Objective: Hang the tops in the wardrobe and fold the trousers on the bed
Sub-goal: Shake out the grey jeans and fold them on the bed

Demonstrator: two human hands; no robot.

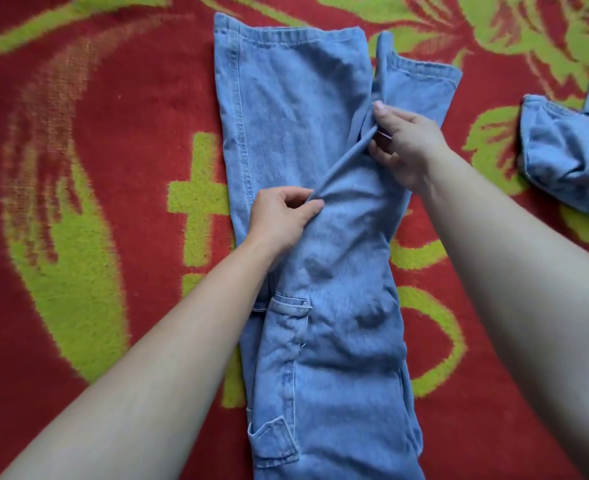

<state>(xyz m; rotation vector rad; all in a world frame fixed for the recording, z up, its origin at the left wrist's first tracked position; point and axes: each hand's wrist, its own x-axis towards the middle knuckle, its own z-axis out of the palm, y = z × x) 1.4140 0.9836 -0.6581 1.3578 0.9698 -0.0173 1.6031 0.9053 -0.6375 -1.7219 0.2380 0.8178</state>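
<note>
The jeans (pixel 307 237) lay flat on the red blanket (pixel 95 209), and the left hand (pixel 281 216) and right hand (pixel 404 140) both pinched 1 ridge of cloth, likely smoothing it before folding.

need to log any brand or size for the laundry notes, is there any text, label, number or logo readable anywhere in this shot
None: no readable text shows anywhere in this view.
jeans: plain denim, pockets and seams only; no tag, patch or print showing.
blanket: red with green shapes, a pattern, not lettering.
other denim piece at the right: no label visible on the part in view.
left hand and right hand: pinching a fold of the jeans; nothing written on them.
</note>
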